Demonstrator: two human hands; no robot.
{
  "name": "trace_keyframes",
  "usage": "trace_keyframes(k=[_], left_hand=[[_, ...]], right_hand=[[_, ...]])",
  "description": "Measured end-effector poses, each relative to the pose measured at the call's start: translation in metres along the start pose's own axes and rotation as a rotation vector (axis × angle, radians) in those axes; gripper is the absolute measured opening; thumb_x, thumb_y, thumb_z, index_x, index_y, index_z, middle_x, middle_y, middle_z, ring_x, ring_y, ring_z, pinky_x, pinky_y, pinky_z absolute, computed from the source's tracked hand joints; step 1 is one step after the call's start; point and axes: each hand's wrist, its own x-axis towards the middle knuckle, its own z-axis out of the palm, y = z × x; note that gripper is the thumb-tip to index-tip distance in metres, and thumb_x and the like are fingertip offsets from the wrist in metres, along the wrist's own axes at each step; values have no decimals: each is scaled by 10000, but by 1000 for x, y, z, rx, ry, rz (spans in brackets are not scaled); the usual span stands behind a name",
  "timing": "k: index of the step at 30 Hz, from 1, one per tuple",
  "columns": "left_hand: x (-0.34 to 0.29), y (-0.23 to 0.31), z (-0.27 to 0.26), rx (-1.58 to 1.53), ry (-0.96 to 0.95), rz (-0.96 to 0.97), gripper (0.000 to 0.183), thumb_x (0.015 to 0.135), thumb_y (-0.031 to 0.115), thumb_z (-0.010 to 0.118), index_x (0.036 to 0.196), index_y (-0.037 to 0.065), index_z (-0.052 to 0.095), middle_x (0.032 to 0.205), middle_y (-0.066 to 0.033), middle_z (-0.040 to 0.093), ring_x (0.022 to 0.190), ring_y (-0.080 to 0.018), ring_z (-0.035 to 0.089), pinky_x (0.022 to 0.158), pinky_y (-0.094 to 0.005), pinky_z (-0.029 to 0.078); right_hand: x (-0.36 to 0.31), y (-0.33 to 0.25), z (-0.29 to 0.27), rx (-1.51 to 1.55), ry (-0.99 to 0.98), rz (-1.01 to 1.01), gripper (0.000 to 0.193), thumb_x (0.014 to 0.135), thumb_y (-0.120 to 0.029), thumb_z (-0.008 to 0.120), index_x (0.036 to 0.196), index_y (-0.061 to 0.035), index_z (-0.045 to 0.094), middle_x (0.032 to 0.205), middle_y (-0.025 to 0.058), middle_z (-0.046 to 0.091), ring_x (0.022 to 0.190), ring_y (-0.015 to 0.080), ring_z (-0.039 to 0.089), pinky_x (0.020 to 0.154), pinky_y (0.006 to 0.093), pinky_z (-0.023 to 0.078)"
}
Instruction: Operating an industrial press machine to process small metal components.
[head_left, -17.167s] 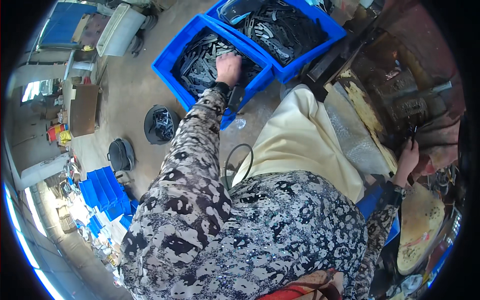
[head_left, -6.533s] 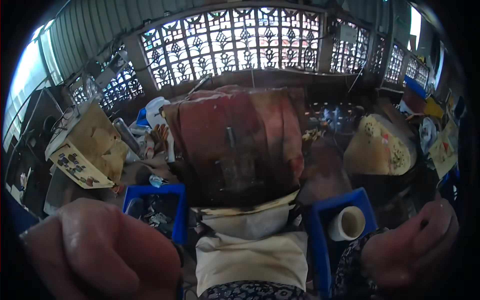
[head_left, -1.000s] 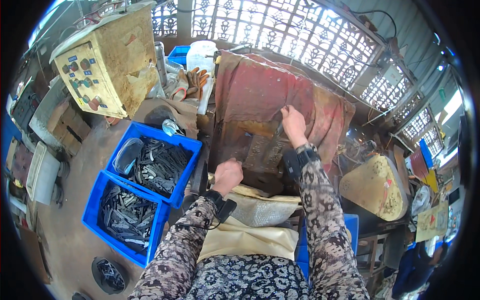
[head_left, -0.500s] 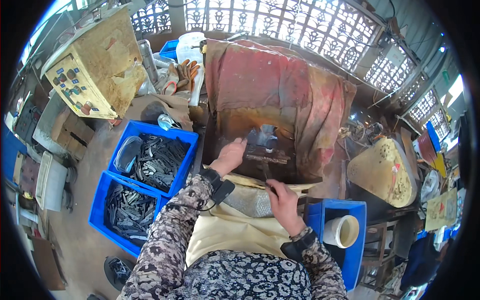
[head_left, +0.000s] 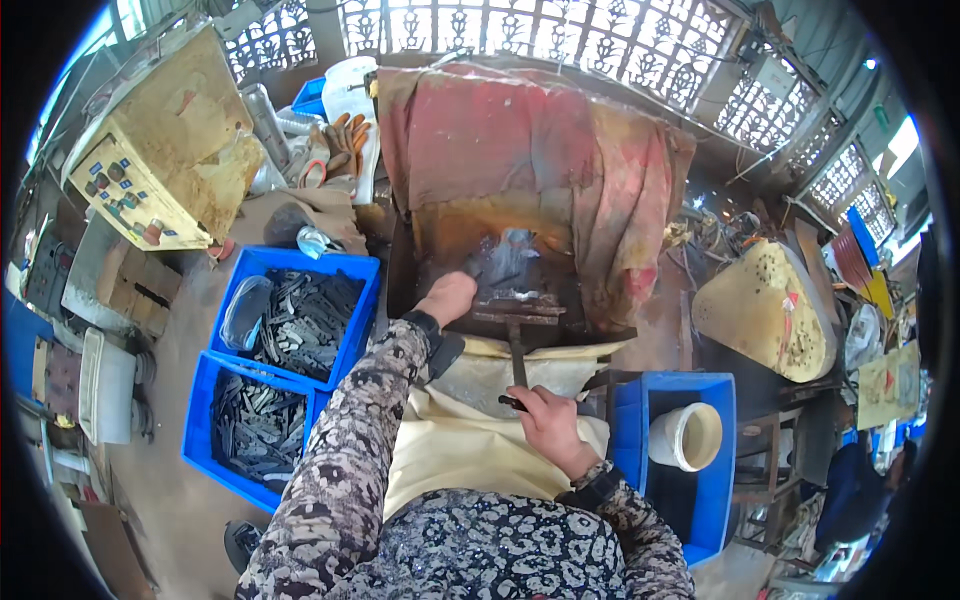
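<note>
My left hand (head_left: 447, 299) is closed inside the hooded machine, beside its metal crosspiece (head_left: 517, 308); what its fingers hold, if anything, is hidden. Behind the crosspiece, the machine's working part is blurred and greyish. A flat dark metal bar (head_left: 517, 358) runs from the crosspiece toward me. My right hand (head_left: 553, 430) is closed around the bar's near end, where a short black piece sticks out to the left. Cream cloth (head_left: 470, 445) covers my lap below. A red, stained cloth (head_left: 490, 140) drapes over the machine's hood.
Two blue bins (head_left: 375, 290) at left hold many flat dark metal strips (head_left: 310, 310). At right, a blue crate (head_left: 628, 440) holds a white bucket (head_left: 672, 447). A yellowed control box (head_left: 150, 170) stands far left, and a triangular cream cover (head_left: 765, 310) far right.
My right hand has moved toward me, and more of the metal bar shows. My left hand has drawn back slightly. The whole view has shifted a little.
</note>
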Motion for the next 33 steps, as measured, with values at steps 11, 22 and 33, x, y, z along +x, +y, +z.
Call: trace_keyframes(k=[11, 22, 33], left_hand=[[-44, 55, -74, -578, 422, -29, 104, 779, 96, 663, 805, -4, 670, 752, -143, 632, 586, -274, 637, 572, -378, 508], [-84, 129, -81, -95, 479, 143, 182, 748, 15, 578, 923, 9, 626, 754, -130, 566, 636, -296, 609, 559, -385, 528], [-43, 43, -73, -1135, 123, -225, 383, 871, -53, 508, 1231, 49, 592, 977, -97, 678, 778, -134, 649, 749, -270, 517]], right_hand=[[61, 27, -33, 1194, 253, 763, 130, 942, -173, 569, 1011, -64, 593, 657, -55, 515, 524, 48, 436, 462, 206, 304], [109, 32, 20, 1721, 511, 711, 267, 908, 21, 547, 1161, -29, 478, 938, 90, 600, 845, 208, 610, 758, 358, 511], [59, 41, -16, 1370, 116, 766, 217, 923, -127, 554, 1112, -20, 565, 662, -47, 419, 482, 42, 337, 414, 216, 234]])
